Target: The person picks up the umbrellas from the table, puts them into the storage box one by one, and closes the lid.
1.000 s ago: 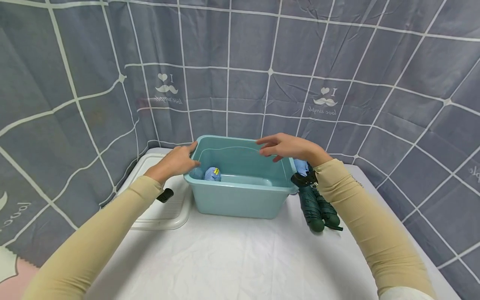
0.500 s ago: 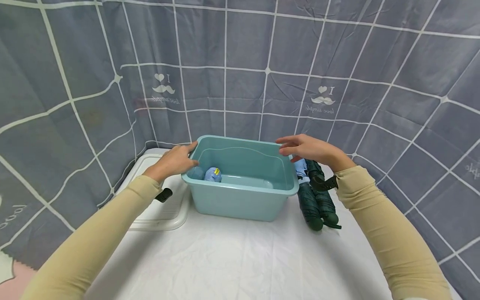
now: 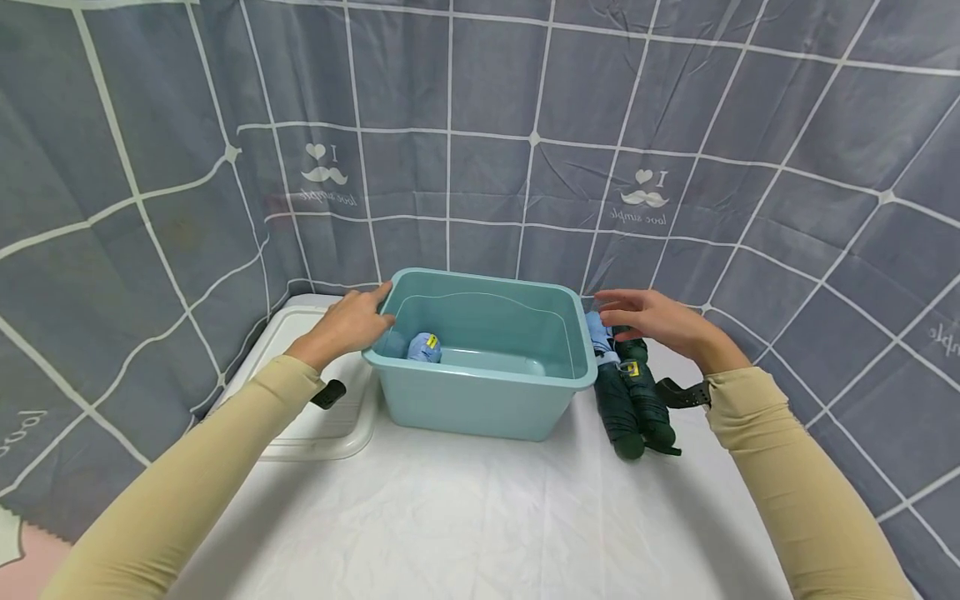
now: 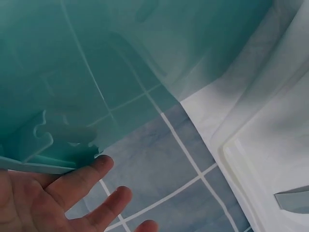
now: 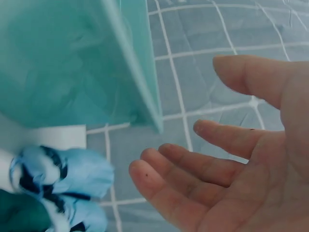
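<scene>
A teal plastic storage bin stands on the white-covered table. At its left rim my left hand holds the edge, thumb on top; the left wrist view shows the fingers outside, under the rim. Inside the bin, at the left, lies a light blue bundle with a yellow tag. My right hand hangs above the far ends of two dark green rolled bundles, which resemble folded umbrellas. Light blue pieces with dark marks lie at those ends. Nothing is between the right hand's relaxed fingers.
A white lid lies flat left of the bin, partly behind the left arm. Grey curtain with white grid lines closes off the back and both sides. Bare white tablecloth stretches in front of the bin.
My right hand has moved right, from above the bin's right part to above the green bundles. My left hand stays at the left rim. The bin and bundles have not visibly moved.
</scene>
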`<state>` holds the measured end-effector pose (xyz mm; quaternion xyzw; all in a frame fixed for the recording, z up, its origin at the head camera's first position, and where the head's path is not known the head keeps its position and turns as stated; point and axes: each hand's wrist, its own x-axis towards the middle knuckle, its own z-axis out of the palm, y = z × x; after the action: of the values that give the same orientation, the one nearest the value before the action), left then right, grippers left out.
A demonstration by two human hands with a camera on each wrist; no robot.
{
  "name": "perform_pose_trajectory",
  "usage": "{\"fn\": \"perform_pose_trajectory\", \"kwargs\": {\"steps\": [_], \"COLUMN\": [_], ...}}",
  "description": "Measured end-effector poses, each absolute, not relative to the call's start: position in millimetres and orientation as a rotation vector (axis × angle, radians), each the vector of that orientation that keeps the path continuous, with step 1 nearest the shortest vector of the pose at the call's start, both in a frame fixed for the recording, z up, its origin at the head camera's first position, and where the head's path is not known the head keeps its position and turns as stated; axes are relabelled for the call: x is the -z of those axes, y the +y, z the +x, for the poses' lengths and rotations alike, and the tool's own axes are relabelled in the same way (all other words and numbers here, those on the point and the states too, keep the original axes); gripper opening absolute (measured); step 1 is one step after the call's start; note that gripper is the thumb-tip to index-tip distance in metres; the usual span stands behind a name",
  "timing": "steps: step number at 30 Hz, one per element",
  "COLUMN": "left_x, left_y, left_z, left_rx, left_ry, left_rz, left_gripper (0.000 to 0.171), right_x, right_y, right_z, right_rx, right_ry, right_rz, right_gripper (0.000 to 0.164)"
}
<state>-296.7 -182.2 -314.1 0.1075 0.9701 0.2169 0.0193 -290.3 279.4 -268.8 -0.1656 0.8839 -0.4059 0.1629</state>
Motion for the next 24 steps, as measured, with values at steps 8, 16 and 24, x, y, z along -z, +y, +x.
{"fn": "perform_pose_trajectory", "kwargs": {"steps": [8,16,24], "left_x": [313,314,317], "left_y": [-180,-181,-179], "left_z": [-295,-293,-295], "left_rx": [-0.642,-0.653,-0.660], "left_ry": [3.025,3.030,3.038], "left_rz": [0.326,0.288,0.285], "left_gripper": [0.070,0.072,0.076], "right_x": [297,325,352], "right_y": [311,329,340], "right_z": [-289,-291,-289], "right_rx": [1.387,1.522,1.629], "right_ry": [2.398,2.318,2.246], "right_rz": [-0.398,-0.359,-0.339], "right_gripper": [0.070,0.072,0.074]}}
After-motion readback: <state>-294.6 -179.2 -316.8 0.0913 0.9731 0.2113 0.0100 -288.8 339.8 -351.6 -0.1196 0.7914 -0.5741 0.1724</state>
